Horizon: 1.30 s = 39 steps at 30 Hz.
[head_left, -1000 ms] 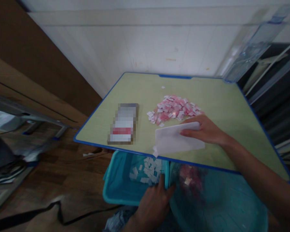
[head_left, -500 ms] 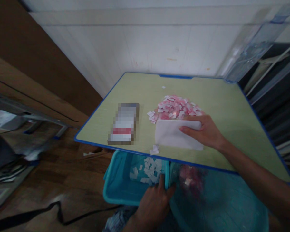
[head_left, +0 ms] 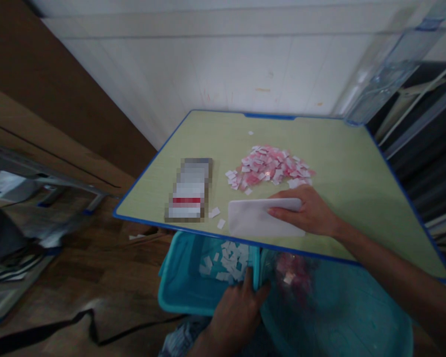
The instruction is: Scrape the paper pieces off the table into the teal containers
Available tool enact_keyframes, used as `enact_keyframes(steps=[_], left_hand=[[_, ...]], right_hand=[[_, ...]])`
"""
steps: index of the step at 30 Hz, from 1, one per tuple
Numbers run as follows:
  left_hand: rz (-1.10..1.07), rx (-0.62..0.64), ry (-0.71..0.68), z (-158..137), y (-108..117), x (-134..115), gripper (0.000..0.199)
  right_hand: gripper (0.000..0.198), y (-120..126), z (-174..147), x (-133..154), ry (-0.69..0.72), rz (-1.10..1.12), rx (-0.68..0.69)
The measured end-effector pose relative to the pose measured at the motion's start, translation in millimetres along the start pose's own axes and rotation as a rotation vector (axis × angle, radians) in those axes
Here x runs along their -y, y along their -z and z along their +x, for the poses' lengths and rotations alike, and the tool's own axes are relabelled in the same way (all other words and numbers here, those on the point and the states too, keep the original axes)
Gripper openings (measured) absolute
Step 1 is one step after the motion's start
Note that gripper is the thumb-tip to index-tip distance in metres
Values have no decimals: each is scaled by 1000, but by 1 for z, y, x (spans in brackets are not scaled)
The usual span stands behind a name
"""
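In my right hand point(head_left: 306, 210) is a flat white scraper point(head_left: 252, 220), thumb on its near face and the fingers mostly hidden behind. It stands on edge on the table near the front. Two white paper slips point(head_left: 214, 212) lie just left of it. Beyond it spreads a heap of small pink and white pieces point(head_left: 271, 166). Below the table edge, my left hand point(head_left: 240, 305) grips the rim of the teal basket point(head_left: 182, 305), where it meets a larger teal tub point(head_left: 379, 317). White slips point(head_left: 232, 260) lie in the basket.
The table point(head_left: 338, 144) has a blue edge. A pixelated, phone-like object point(head_left: 189, 188) lies on its left part. At the back right corner stands a clear plastic bottle point(head_left: 390, 74). Pink pieces point(head_left: 293, 275) sit in the tub. A black strap point(head_left: 89, 327) crosses the floor.
My right hand has drawn the scraper toward the front edge and slightly left, away from the heap. Loose slips in front have shifted left. My left hand has stayed put.
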State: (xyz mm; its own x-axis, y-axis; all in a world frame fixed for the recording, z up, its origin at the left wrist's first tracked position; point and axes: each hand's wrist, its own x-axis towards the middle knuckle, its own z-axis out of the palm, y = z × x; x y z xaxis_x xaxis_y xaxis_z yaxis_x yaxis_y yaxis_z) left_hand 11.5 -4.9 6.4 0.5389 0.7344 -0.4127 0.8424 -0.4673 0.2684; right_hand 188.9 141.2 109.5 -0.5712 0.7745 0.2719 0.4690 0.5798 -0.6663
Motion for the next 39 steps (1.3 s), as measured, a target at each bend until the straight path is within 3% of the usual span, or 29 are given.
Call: enact_keyframes(steps=[9,17,22,39], left_hand=[[-2,21,11,0,1,0,51],[-31,19,-2,0,2,1,51],[-31,11,-10,0,-1,1,51],[-16,19,3,0,-2,1,55]], right_hand=[[25,-3,2,-8,-2,28,-87],[25,-24,27,3,-39,10,-114],[25,-35,31,0,-6,3,-61],[24,-35,16,8,24,206,62]])
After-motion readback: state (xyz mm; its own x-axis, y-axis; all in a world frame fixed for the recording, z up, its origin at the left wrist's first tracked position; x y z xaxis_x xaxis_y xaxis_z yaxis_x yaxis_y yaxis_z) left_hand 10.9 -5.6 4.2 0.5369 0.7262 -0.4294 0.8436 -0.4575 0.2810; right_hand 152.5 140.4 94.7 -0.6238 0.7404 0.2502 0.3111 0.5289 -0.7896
